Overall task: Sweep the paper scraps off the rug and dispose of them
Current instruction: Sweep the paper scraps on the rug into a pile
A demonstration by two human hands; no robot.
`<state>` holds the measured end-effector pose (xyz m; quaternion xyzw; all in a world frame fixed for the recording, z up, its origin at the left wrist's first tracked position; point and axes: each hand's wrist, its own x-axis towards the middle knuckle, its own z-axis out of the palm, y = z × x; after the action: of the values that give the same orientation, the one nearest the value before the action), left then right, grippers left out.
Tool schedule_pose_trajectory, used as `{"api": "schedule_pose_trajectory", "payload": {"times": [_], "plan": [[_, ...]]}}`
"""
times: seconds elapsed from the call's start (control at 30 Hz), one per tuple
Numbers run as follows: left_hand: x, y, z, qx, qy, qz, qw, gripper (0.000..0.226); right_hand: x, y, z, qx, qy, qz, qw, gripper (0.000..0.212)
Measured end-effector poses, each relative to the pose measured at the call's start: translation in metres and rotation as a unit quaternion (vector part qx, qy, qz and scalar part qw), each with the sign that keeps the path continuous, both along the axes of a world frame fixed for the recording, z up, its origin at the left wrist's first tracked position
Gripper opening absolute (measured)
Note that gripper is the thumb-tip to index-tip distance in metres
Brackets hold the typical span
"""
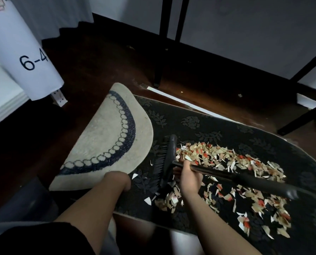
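A dark oval rug (pixel 218 129) with a leaf pattern lies on the wooden floor, its left end folded over so the pale underside (pixel 105 137) shows. My left hand (pixel 118 181) grips the folded edge near its lower corner. Many tan, white and red paper scraps (pixel 227 162) are strewn over the rug's middle and right. My right hand (pixel 188 177) is shut on the black handle of a brush (pixel 166 159), close to its head. The bristles rest on the rug at the left edge of the scrap pile, and the handle runs off to the right.
A white rolled sheet (pixel 24 52) marked "6-4" hangs at the upper left over a stack of white boards (pixel 2 102). Black metal legs (pixel 162 43) stand behind the rug, another black frame (pixel 304 115) at the right. A pale strip (pixel 181 102) lies along the rug's far edge.
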<state>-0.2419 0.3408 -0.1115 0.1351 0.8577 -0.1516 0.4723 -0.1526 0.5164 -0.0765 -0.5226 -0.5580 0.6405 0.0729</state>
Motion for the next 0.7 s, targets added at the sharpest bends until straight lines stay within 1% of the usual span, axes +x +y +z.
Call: {"api": "schedule_pose_trajectory", "payload": {"times": [0.07, 0.17, 0.3, 0.4, 0.53, 0.7], "plan": [[0.000, 0.001, 0.002, 0.003, 0.003, 0.001, 1.000, 0.038, 0.004, 0.010, 0.005, 0.009, 0.014, -0.026, 1.000, 0.029], [-0.001, 0.002, 0.002, 0.008, 0.011, 0.000, 1.000, 0.039, 0.002, 0.007, 0.012, 0.000, 0.048, -0.018, 0.999, 0.022], [0.001, 0.002, 0.004, 0.011, 0.012, -0.004, 1.000, 0.043, -0.010, -0.024, 0.013, -0.026, 0.056, 0.040, 0.997, 0.019], [0.002, 0.000, 0.006, 0.006, 0.005, -0.006, 1.000, 0.043, -0.009, -0.037, 0.001, -0.032, 0.031, 0.066, 0.997, 0.022], [0.002, -0.003, 0.005, -0.001, 0.007, -0.005, 1.000, 0.043, 0.002, -0.020, -0.006, -0.017, -0.005, 0.033, 0.999, 0.025], [0.004, -0.002, 0.007, 0.001, 0.013, -0.011, 1.000, 0.040, 0.013, 0.019, 0.007, 0.055, -0.012, -0.033, 0.998, 0.032]]}}
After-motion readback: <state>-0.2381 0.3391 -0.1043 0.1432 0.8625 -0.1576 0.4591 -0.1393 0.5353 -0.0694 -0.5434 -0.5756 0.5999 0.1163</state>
